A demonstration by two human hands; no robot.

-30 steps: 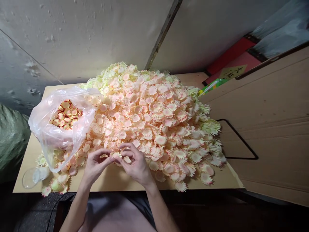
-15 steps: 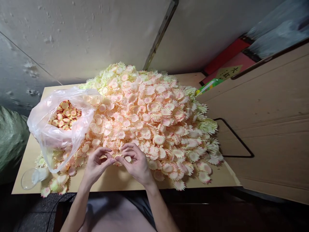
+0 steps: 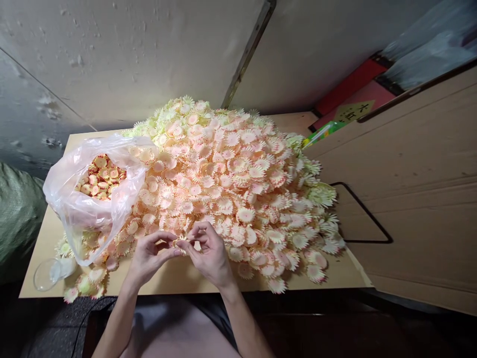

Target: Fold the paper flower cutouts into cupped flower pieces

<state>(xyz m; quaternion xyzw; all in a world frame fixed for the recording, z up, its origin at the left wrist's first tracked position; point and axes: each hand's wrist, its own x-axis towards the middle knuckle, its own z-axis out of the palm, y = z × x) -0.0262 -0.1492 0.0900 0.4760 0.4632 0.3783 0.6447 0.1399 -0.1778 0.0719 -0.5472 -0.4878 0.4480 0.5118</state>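
Note:
Close together at the front of a large heap of pale pink and cream artificial flowers [image 3: 223, 181], both of my hands pinch one small artificial flower [image 3: 181, 244]. My left hand [image 3: 151, 256] has thumb and fingertips at its left side. From the right, my right hand [image 3: 209, 256] presses thumb and forefinger against the same flower. Fingers cover much of it. To the left, an open clear plastic bag [image 3: 74, 179] holds many small yellow and red flower pieces [image 3: 102, 177].
A clear cup [image 3: 47, 275] lies at the table's [image 3: 40, 248] front left. Beyond the right end stands a cardboard sheet [image 3: 417, 209] with a black wire handle [image 3: 367, 211]. A green sack [image 3: 18, 219] is at the left. The wall [image 3: 122, 59] rises behind the heap.
My left fingers have shifted slightly on the small flower, the thumb now lower and farther from the right hand. The bag and the heap stay as they were.

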